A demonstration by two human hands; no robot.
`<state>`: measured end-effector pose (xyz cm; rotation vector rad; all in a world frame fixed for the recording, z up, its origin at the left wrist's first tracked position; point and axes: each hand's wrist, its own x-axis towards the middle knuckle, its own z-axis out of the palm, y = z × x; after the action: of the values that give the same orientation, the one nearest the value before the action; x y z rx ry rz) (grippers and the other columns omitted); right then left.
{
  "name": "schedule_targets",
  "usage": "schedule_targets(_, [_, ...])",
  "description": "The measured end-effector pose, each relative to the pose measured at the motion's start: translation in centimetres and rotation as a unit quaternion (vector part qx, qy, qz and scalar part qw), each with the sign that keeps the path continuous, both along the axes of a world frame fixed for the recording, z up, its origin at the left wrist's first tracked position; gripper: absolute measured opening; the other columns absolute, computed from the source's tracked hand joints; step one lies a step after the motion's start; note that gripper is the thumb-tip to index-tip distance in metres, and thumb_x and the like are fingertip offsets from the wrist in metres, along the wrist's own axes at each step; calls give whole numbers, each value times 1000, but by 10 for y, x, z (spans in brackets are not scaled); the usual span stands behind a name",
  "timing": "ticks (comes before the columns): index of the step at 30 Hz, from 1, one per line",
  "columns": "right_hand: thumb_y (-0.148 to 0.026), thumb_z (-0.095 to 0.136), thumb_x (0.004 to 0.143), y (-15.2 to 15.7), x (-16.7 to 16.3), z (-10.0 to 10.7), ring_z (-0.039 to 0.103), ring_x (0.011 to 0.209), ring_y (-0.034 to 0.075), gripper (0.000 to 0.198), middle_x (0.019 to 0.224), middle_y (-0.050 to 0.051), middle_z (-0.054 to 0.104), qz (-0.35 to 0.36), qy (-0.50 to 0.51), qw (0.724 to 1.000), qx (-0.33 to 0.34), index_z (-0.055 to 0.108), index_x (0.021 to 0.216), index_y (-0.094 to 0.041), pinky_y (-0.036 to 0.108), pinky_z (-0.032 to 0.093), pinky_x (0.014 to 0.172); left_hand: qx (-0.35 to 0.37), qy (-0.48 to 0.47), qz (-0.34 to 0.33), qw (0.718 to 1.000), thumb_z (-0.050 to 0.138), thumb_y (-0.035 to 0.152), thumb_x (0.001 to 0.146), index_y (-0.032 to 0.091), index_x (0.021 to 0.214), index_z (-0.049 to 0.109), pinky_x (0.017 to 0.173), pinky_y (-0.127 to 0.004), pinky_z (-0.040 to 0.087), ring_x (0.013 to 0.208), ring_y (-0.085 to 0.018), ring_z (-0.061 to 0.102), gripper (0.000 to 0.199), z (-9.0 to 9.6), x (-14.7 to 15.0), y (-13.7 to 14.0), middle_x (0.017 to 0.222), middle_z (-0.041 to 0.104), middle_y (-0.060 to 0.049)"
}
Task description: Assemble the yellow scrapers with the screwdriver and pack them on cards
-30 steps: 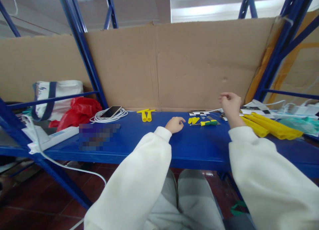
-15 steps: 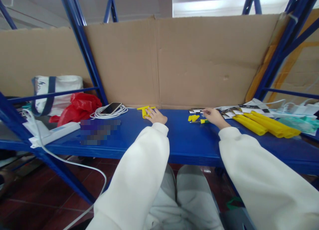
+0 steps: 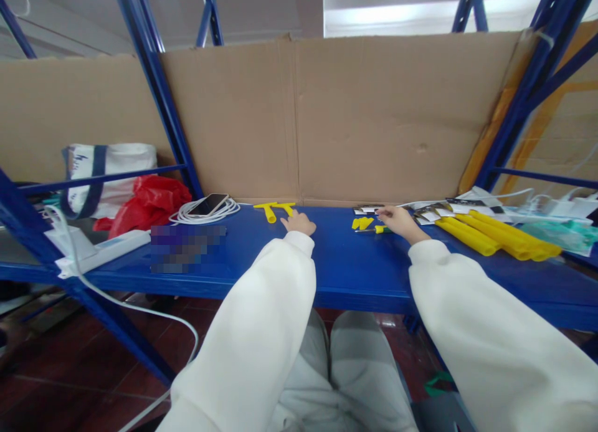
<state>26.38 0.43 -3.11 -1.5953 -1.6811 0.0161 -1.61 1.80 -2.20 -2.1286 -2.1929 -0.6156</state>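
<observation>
Two yellow T-shaped plastic pieces lie side by side near the back of the blue shelf: a left one and a right one. My left hand rests just right of them, fingers apart and slightly bent, partly covering the right piece's stem. My right hand has thumb and fingers brought together beside some black-and-white cards; whatever is between the fingertips is too small to make out. Below those fingertips lie a screwdriver with a yellow-green handle and several small yellow pieces.
Long yellow tubes with black-and-white cards lie on the right. To the left are a phone on a coiled white cable, a power strip and a red plastic bag. A cardboard panel stands behind.
My left hand has drawn back to the right, uncovering the two yellow T-shaped pieces. My right hand has shifted slightly, staying beside the cards and screwdriver.
</observation>
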Motion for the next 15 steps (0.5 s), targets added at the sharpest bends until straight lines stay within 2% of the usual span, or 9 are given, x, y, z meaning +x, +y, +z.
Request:
schedule_targets(7, [-10, 58, 78, -4, -4, 2, 71, 83, 21, 27, 93, 11, 77, -10, 7, 1000, -17, 77, 96, -12, 32, 55, 85, 21, -10, -58, 998, 48, 20, 86, 14, 114, 71, 103, -41, 43, 121, -30, 60, 37, 4, 6, -2, 127, 62, -17])
schedule_targets(10, [-9, 57, 77, -5, -5, 3, 71, 83, 20, 28, 91, 10, 78, -13, 4, 1000, -18, 77, 96, -13, 31, 54, 85, 20, -28, -76, 997, 49, 20, 87, 18, 110, 71, 100, -41, 46, 122, -29, 60, 32, 5, 9, -4, 126, 63, -14])
schedule_targets(12, [-9, 57, 77, -5, -5, 4, 71, 82, 20, 28, 89, 9, 78, -12, -1, 1000, -19, 77, 96, -13, 31, 55, 84, 16, -41, -82, 996, 50, 20, 88, 21, 113, 69, 99, -41, 47, 123, -28, 59, 32, 5, 9, -5, 128, 62, -12])
schedule_targets(15, [-9, 56, 77, -4, -4, 4, 71, 80, 20, 28, 88, 9, 78, -11, -4, 1000, -22, 77, 96, -13, 30, 55, 81, 14, -55, -81, 995, 53, 20, 87, 24, 126, 62, 101, -42, 47, 128, -28, 55, 41, 4, 9, -5, 137, 58, -11])
